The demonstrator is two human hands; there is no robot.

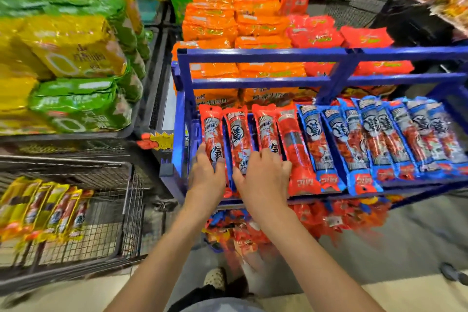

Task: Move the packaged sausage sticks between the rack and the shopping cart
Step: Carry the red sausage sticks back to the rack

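Several red sausage stick packs (238,134) lie side by side at the left end of the blue rack (263,54), with several blue packs (374,139) to their right. My left hand (206,172) grips the leftmost red pack (211,126), thumb on one edge and fingers on the other. My right hand (263,175) lies over the lower ends of the second and third red packs (266,126), fingers curled onto them. At the lower left, the wire shopping cart (131,210) holds several yellow sausage stick packs (48,210).
Green and yellow bags (76,58) fill a bin at the left. Orange and red bags (240,20) are stacked behind the rack. More red packs (329,220) hang under the rack's shelf. My shoe (215,278) stands on the floor below.
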